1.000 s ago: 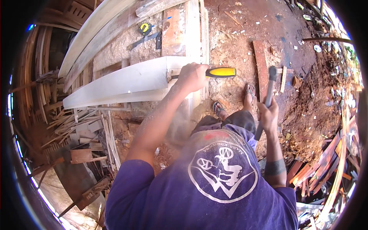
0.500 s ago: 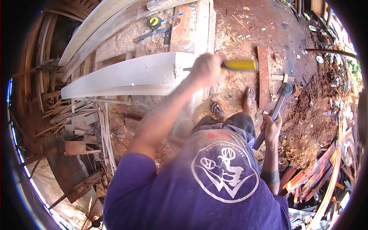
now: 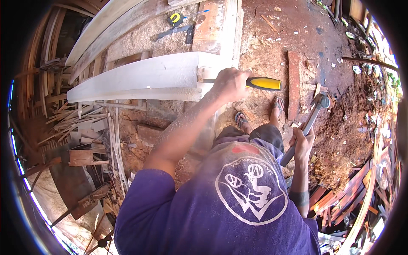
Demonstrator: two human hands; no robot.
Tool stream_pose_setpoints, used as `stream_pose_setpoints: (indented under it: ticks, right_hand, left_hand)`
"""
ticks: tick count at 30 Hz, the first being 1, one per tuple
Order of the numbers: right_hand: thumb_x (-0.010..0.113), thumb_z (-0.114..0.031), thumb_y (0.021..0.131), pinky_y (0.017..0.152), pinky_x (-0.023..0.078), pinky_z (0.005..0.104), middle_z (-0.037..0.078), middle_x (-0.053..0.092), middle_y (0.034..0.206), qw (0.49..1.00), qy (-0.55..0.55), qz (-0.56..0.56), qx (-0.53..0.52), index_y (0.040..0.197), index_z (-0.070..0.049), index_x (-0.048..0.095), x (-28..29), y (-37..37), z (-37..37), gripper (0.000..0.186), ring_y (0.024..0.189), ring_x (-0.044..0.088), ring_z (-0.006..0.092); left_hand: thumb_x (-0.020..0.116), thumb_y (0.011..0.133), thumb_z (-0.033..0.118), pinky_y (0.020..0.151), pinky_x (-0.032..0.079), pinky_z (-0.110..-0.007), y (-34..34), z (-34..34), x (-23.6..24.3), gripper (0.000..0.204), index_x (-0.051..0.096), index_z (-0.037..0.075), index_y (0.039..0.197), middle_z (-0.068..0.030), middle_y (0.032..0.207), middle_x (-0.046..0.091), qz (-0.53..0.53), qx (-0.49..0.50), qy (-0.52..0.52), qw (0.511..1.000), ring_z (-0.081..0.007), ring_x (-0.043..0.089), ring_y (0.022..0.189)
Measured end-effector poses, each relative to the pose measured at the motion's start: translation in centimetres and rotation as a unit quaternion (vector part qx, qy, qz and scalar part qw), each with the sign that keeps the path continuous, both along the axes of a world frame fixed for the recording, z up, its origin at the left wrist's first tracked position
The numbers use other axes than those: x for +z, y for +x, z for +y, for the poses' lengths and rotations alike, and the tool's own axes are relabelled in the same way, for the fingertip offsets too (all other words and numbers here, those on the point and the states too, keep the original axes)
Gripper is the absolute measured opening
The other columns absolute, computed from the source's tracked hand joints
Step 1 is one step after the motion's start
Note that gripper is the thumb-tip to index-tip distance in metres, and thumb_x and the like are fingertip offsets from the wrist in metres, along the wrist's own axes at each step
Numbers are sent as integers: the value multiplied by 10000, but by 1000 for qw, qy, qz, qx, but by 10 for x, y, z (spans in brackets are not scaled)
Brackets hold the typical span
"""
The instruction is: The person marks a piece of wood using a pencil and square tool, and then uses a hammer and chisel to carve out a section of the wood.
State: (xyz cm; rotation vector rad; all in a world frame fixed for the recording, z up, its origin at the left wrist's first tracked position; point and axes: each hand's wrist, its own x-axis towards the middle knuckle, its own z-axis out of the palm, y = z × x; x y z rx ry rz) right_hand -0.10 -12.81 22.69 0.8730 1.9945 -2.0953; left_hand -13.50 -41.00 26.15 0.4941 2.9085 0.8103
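Observation:
My left hand (image 3: 231, 86) is closed around a chisel (image 3: 264, 83) with a yellow and black handle, which sticks out to the right of my fist. Its blade points left at the end of a long pale wooden beam (image 3: 136, 78); whether the tip touches the wood I cannot tell. On my right side, my right hand (image 3: 302, 142) grips a hammer (image 3: 313, 117) by its grey handle. The hammer's head is up and forward, away from the beam.
Behind the beam lie a yellow and black tape measure (image 3: 175, 18) and a dark try square (image 3: 178, 31). Boards curve along the far left. A reddish plank (image 3: 293, 85) rests on the dusty ground ahead of my feet. Scrap wood (image 3: 344, 191) is heaped at right.
My left hand has brought the chisel a little nearer to me along the beam's end, and its motion blur is gone. My right hand keeps the hammer in about the same place.

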Motion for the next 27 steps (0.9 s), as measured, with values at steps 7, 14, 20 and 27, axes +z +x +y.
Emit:
stream_pose_setpoints:
  ticks: [7,14,20,27]
  right_hand:
    - [653,-67,869,386,380,252,23,534,608,1000,3,25,-13,915,-39,530,1,0,7,134,417,479,108]
    - [592,-112,906,398,405,210,5,489,620,979,50,144,-132,884,-98,539,23,-17,28,59,453,431,46]
    - [576,-107,916,427,404,264,40,588,737,973,125,154,122,1012,-30,594,10,-14,-50,125,520,473,98]
    - [536,-102,930,360,392,225,-18,513,620,982,74,164,-59,833,-124,571,31,-42,18,105,446,450,49]
  left_hand:
    - [687,682,157,729,538,-503,-2,-3,-4,234,726,70,895,-191,755,688,1,-12,-17,1000,-395,691,770]
    - [686,697,153,742,541,-501,-3,-6,-4,251,728,66,929,-203,780,695,-29,-6,-22,999,-399,688,777]
    - [694,712,165,752,542,-498,-9,-4,-5,251,733,71,942,-210,783,697,-14,-8,-26,1000,-406,686,788]
    - [694,722,169,736,540,-503,-5,-12,-9,238,725,73,938,-210,782,693,-20,2,-42,999,-404,688,781]
